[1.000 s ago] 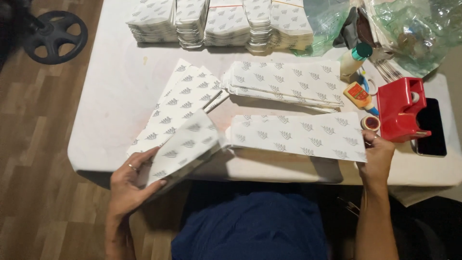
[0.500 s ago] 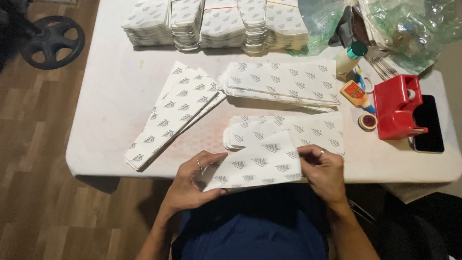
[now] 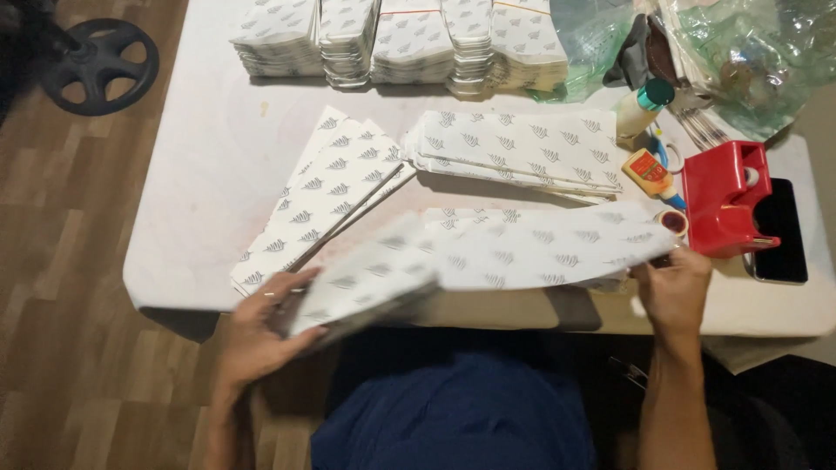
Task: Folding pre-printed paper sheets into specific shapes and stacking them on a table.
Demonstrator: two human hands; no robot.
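I hold a long white paper sheet printed with small grey leaf marks (image 3: 488, 261) stretched across the near table edge. My left hand (image 3: 261, 326) grips its blurred left end, low and off the table. My right hand (image 3: 675, 292) pinches its right end beside a small roll of tape (image 3: 672, 221). Under the sheet lies another printed sheet (image 3: 461, 215). A slanted pile of the same sheets (image 3: 322, 200) lies to the left, and a flat pile (image 3: 522, 148) lies behind.
Stacks of folded printed paper (image 3: 401, 39) line the far edge of the white table (image 3: 200, 157). At right stand a red tape dispenser (image 3: 723, 200), a glue bottle (image 3: 649, 172), a dark phone (image 3: 779, 231) and plastic bags (image 3: 740, 43). A black wheel (image 3: 100, 65) lies on the wooden floor.
My hands have moved apart, pulling the folded sheet out long; the left went left and down, the right went right toward the tape roll.
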